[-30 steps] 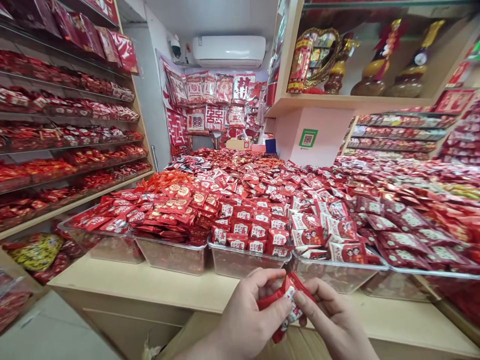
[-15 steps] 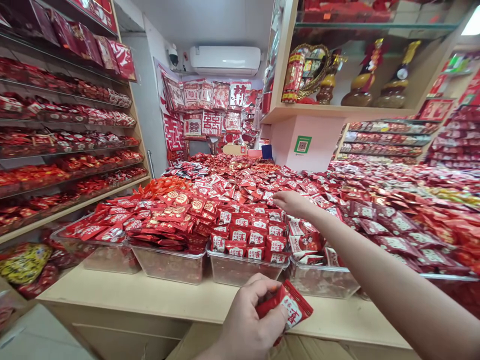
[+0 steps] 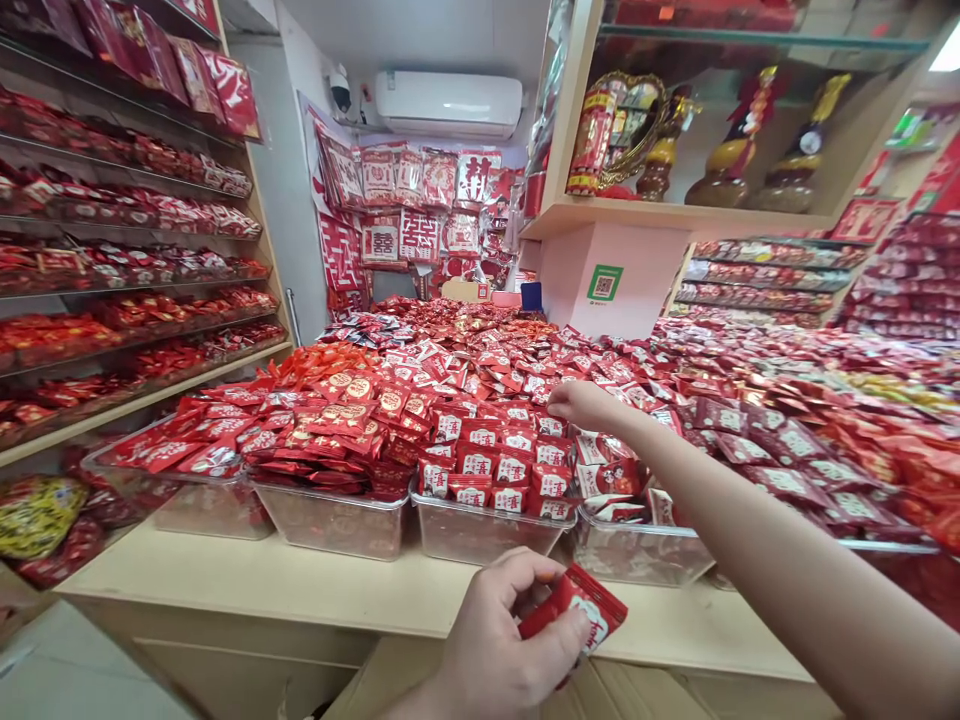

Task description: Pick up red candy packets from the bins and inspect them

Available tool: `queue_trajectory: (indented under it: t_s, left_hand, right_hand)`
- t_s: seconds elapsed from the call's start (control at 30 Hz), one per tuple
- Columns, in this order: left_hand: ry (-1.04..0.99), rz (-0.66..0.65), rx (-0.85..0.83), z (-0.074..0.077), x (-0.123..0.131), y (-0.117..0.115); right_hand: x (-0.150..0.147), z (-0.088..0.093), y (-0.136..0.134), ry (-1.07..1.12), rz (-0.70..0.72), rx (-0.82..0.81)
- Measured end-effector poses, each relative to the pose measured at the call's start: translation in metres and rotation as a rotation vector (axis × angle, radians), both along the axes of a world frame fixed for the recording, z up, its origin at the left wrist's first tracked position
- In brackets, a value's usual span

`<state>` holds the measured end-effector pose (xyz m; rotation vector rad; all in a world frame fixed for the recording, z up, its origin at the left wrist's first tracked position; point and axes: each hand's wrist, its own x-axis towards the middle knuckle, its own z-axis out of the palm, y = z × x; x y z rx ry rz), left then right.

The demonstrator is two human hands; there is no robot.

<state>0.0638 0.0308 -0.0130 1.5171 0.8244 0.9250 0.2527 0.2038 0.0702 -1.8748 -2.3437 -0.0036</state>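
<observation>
Red packet is held by the left hand; at the pile, whether the right hand grips cannot be told.

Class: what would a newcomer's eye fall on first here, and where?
Probably the red packets heaped along the counter. At lower centre, the left hand grips a packet; the right hand stretches over the heap. The white air conditioner stands out high behind.

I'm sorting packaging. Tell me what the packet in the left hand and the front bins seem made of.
Packet: probably thin plastic film, perhaps foil; glossy, with a flat sealed end.
Bins: likely rigid plastic, clear and smooth; see-through walls, shiny rims.
</observation>
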Motion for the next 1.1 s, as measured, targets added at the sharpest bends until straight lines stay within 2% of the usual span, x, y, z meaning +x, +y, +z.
queue_trajectory:
  t_s: [0.27, 0.33, 0.4, 0.47, 0.5, 0.57, 0.6, 0.67, 0.73, 0.83, 0.93, 1.1]
  left_hand:
    - [-0.036, 0.047, 0.010, -0.002, 0.002, 0.000]
    - [-0.119, 0.059, -0.014, 0.005, -0.001, 0.001]
    - [-0.236, 0.114, -0.022, 0.024, -0.006, 0.007]
    - [-0.344, 0.217, 0.069, 0.055, -0.012, 0.024]
    - [-0.379, 0.267, 0.159, 0.072, -0.013, 0.037]
    - [-0.420, 0.274, 0.308, 0.105, -0.011, 0.071]
    - [-0.405, 0.283, 0.355, 0.118, -0.007, 0.091]
    - [-0.182, 0.292, 0.408, 0.134, 0.006, 0.131]
    - [-0.050, 0.298, 0.405, 0.137, 0.024, 0.167]
    - [0.154, 0.274, 0.412, 0.127, 0.048, 0.200]
    - [0.365, 0.217, 0.441, 0.114, 0.063, 0.210]
    - [0.660, 0.070, 0.495, 0.102, 0.074, 0.209]
  right_hand:
    - [0.003, 0.000, -0.020, 0.134, 0.067, 0.057]
    - [0.005, -0.001, -0.022, 0.164, 0.076, 0.065]
    - [0.006, -0.003, -0.023, 0.193, 0.086, 0.072]
    - [0.007, -0.005, -0.025, 0.220, 0.093, 0.082]
    - [0.007, -0.005, -0.027, 0.233, 0.095, 0.088]
    - [0.008, -0.008, -0.030, 0.256, 0.093, 0.104]
    - [0.008, -0.009, -0.032, 0.265, 0.088, 0.114]
    - [0.007, -0.011, -0.035, 0.280, 0.069, 0.138]
    - [0.007, -0.012, -0.039, 0.292, 0.035, 0.166]
    - [0.006, -0.015, -0.043, 0.312, -0.010, 0.200]
    - [0.009, -0.018, -0.044, 0.338, -0.002, 0.222]
    - [0.014, -0.026, -0.044, 0.383, 0.014, 0.263]
